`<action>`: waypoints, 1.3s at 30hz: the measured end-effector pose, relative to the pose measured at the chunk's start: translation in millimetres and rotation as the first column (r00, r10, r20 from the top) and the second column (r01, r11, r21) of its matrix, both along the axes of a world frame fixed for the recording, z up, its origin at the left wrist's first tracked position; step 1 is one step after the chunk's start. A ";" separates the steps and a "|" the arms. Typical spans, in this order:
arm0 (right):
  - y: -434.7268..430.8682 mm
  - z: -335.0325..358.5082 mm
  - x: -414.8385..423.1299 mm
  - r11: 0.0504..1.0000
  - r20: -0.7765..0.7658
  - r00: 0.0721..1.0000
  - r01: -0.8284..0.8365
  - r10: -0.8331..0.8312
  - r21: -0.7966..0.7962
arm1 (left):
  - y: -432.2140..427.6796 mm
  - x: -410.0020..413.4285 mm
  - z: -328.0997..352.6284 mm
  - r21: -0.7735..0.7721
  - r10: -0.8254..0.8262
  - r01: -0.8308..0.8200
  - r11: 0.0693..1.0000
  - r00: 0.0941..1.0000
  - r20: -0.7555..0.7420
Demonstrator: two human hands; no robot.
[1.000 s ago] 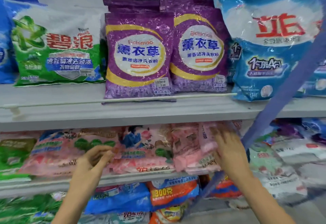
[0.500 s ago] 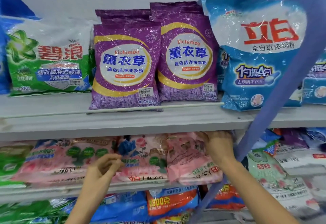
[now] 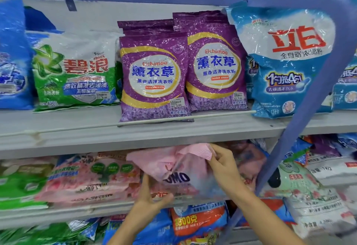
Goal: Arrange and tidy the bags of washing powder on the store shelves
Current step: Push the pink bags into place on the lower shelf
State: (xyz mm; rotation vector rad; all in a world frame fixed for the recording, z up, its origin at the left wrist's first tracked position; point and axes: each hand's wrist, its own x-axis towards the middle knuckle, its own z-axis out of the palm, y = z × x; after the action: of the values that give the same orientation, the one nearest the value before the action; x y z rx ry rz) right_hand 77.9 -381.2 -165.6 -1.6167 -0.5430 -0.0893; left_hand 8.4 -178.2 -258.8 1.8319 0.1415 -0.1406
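**Pink bag [image 3: 173,165] held off the middle shelf [image 3: 58,214]**

Head view: right hand [image 3: 224,169] pinches its top edge, left hand [image 3: 150,200] grips its bottom. Top shelf [image 3: 77,142] looks neat; pink row [image 3: 87,183] and lower bags [image 3: 197,219] lie jumbled, so much seems left. Scant headroom above; blue post [image 3: 301,129] crowds the right.

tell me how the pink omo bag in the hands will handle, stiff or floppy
Probably floppy: the pink bag creases, and its top corner folds over where the right hand pinches it. Likely bottom-heavy, since the left hand holds its lower edge as well. The glossy film may be slippery, so a one-hand pinch could slip.
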 end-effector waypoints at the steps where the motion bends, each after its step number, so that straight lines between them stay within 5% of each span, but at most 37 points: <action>1: 7.4 1.7 -4.2 0.999 -0.031 0.999 -0.024 0.025 0.044 | 4.8 1.3 0.4 -0.063 0.054 -0.053 0.997 0.998 0.010; 4: 31.8 12.7 -13.4 0.989 -0.099 0.994 -0.041 0.055 0.144 | 27.3 6.3 8.7 -0.260 0.207 -0.207 0.943 0.978 -0.026; 6: 43.3 19.1 -15.2 0.983 -0.154 0.988 0.005 0.023 0.184 | 39.0 6.4 13.7 -0.336 0.167 -0.181 0.924 0.983 -0.069; 9: 47.5 24.4 -15.4 0.982 -0.188 0.982 0.067 -0.033 0.177 | 41.4 3.7 19.8 -0.357 0.165 -0.188 0.915 0.982 -0.094; 13: 36.8 25.7 -19.1 0.982 -0.179 0.977 0.141 -0.118 0.126 | 38.7 -10.5 29.7 -0.386 0.366 -0.369 0.846 0.927 -0.085; 20: 36.1 40.4 -47.1 0.984 -0.314 0.948 0.105 -0.055 0.144 | 61.1 -50.1 56.0 -0.378 0.444 -0.365 0.851 0.884 0.144; 23: 30.0 75.1 -59.8 0.997 -0.135 0.990 0.016 -0.026 -0.075 | 70.2 -67.3 58.4 -0.291 0.436 -0.364 0.885 0.867 0.242; 25: 43.8 97.8 -74.4 0.927 0.056 0.998 0.020 0.001 -0.375 | 77.8 -75.9 60.2 -0.240 0.419 -0.358 0.902 0.859 0.295; 27: 71.8 111.1 -86.3 0.680 0.276 0.960 0.167 0.054 -0.714 | 86.3 -82.8 66.2 -0.230 0.420 -0.361 0.904 0.850 0.318; 29: 103.8 115.2 -94.1 0.434 0.466 0.865 0.353 0.187 -0.829 | 95.1 -87.6 75.1 -0.256 0.439 -0.366 0.895 0.827 0.351; 30: 116.9 114.4 -95.4 0.399 0.508 0.828 0.394 0.237 -0.828 | 99.0 -90.1 80.9 -0.264 0.453 -0.376 0.888 0.811 0.370; 39: 193.6 118.0 -86.8 0.667 0.691 0.660 0.377 0.294 -0.643 | 133.3 -118.0 129.2 -0.185 0.623 -0.640 0.746 0.573 0.533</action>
State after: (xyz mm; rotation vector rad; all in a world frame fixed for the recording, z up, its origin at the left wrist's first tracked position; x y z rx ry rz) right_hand -8.9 -187.6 -47.7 -2.4172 -1.3355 -0.7054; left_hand -109.6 -44.9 -129.6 1.6623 0.3734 0.9305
